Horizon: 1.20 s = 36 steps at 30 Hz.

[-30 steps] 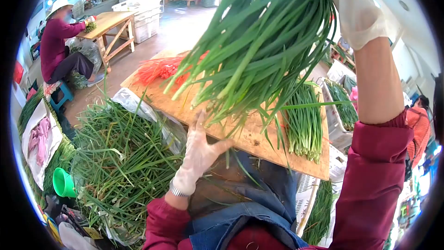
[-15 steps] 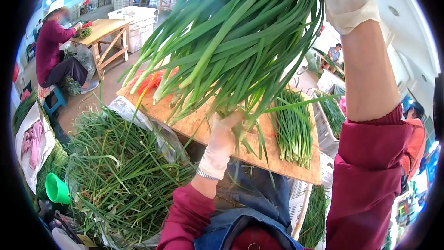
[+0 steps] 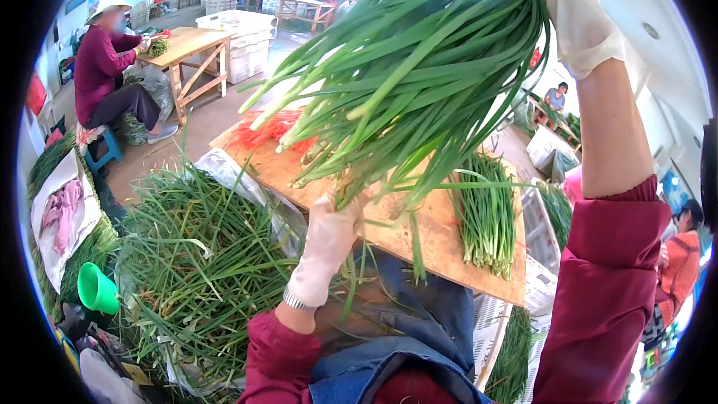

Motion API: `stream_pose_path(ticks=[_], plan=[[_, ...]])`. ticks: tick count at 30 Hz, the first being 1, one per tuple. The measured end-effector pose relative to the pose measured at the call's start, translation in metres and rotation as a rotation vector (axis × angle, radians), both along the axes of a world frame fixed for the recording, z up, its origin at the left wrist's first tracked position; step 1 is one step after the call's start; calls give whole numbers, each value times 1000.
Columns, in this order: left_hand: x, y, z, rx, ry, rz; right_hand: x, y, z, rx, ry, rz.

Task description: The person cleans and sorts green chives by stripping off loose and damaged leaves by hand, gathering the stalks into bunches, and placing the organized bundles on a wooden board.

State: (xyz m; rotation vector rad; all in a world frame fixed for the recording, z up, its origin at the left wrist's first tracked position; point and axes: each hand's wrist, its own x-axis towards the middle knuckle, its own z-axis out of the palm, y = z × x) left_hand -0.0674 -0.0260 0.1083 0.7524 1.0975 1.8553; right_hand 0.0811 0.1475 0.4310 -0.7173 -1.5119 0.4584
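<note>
My right hand (image 3: 574, 19), in a thin whitish glove, is raised at the upper right and closed around a large bunch of garlic chives (image 3: 426, 67). The pale stem ends of that bunch hang down to the left over a wooden board (image 3: 389, 236). Below it my left hand (image 3: 333, 228), gloved as well, is closed on a few strands at the bunch's lower ends. Its fingertips are partly hidden by leaves. A neat bundle of chives (image 3: 488, 217) lies on the board's right side.
Red-orange ties (image 3: 273, 129) lie on the board's far left. A large heap of loose leaves (image 3: 209, 262) fills a plastic bag on my left, beside a green cup (image 3: 97, 288). Crates (image 3: 542, 228) stand on the right. A person (image 3: 108, 67) sits at another table (image 3: 187, 45).
My left hand has moved left and slightly down, away from the middle of the bunch. My right hand still holds the bunch high. The whole view has shifted a little.
</note>
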Motion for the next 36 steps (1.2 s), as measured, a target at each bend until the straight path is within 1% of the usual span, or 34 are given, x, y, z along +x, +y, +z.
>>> stream_pose_path(ticks=[3, 5, 7, 9, 10, 11, 12, 13, 14, 15, 17, 19, 21, 23, 25, 28, 30, 33, 36], plan=[[-10, -18, -10, 10, 45, 59, -3, -2, 0, 3, -13, -10], [-24, -35, -14, -44, 98, 128, -2, -3, 2, 7, -13, -11], [-39, -59, -23, -98, 46, 170, 2, -5, 6, 12, -16, -18], [-64, -95, -41, -144, 99, 283, 9, -7, 9, 12, -15, -26], [-75, -113, -49, -98, 147, 423, 12, -10, 12, 14, -12, -29], [-86, -132, -44, -185, 139, 575, 16, -12, 9, 17, -12, -31], [-111, -164, -55, -251, 193, 540, 18, -11, 11, 14, -9, -41], [-122, -183, -54, -460, 472, 691, 21, -11, 10, 12, -11, -42], [-143, -205, -67, -732, 685, 800, 23, -12, 10, 14, -14, -43], [-154, -211, -63, -1234, 1217, 782, 25, -12, 12, 11, -14, -43], [-148, -207, -75, -1571, 1722, 981, 27, -14, 12, 13, -12, -46], [-144, -180, -81, -940, 1768, 1049, 30, -15, 13, 9, -17, -59], [-109, -135, -47, -240, 1231, 713, 31, -18, 16, 13, -23, -60], [-96, -92, -24, -4, 935, 541, 33, -20, 21, 15, -24, -66], [-97, -42, -1, 138, 885, 565, 37, -20, 25, 16, -30, -77], [-91, 6, 28, 147, 563, 254, 40, -21, 31, 23, -34, -86], [-81, 26, 35, 137, 434, 77, 40, -21, 31, 24, -31, -87], [-58, 38, 28, 124, 372, -119, 36, -21, 29, 22, -31, -81], [-38, 28, 14, 100, 397, -296, 33, -17, 25, 19, -32, -82]])
